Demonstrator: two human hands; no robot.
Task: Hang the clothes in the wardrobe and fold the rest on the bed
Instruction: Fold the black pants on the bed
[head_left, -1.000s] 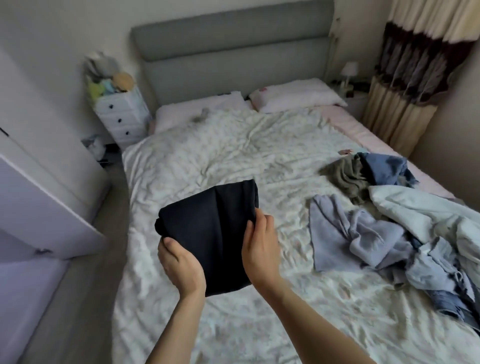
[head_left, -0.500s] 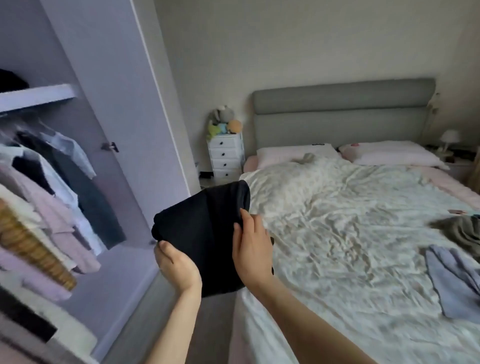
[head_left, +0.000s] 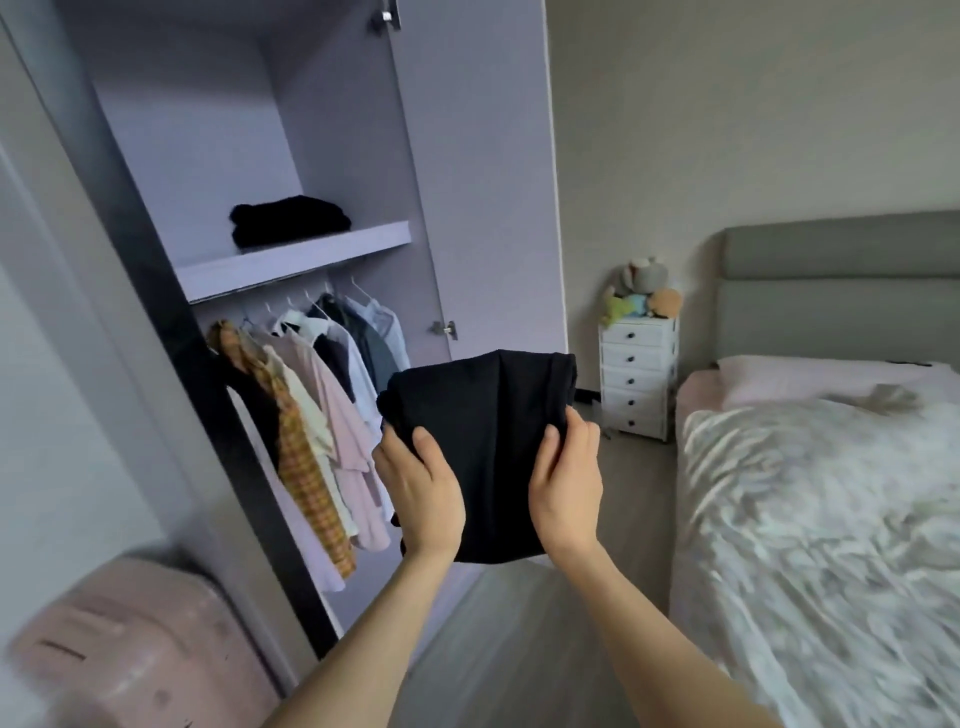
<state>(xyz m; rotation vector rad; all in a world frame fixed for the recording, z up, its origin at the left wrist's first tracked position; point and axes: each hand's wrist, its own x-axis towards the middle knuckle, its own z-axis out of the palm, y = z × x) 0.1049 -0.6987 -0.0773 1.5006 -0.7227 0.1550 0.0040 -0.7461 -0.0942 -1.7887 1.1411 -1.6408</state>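
I hold a folded black garment (head_left: 488, 441) in the air in front of the open wardrobe (head_left: 467, 156). My left hand (head_left: 421, 493) grips its left edge and my right hand (head_left: 566, 488) grips its right edge, thumbs on top. Inside the wardrobe, a folded black stack (head_left: 288, 221) lies on the lilac shelf (head_left: 291, 260). Below the shelf, several shirts (head_left: 322, 400) hang on hangers. The bed (head_left: 810, 519) with a crumpled white duvet is at the right.
A pink suitcase (head_left: 130, 644) stands at the lower left beside the wardrobe. A white drawer unit (head_left: 638, 379) with soft toys on top stands by the grey headboard (head_left: 841, 280). Bare floor (head_left: 519, 649) runs between wardrobe and bed.
My view has swung left from the bed to the open wardrobe. Both hands still hold the folded black garment, now raised in front of the wardrobe; the clothes pile is out of view.
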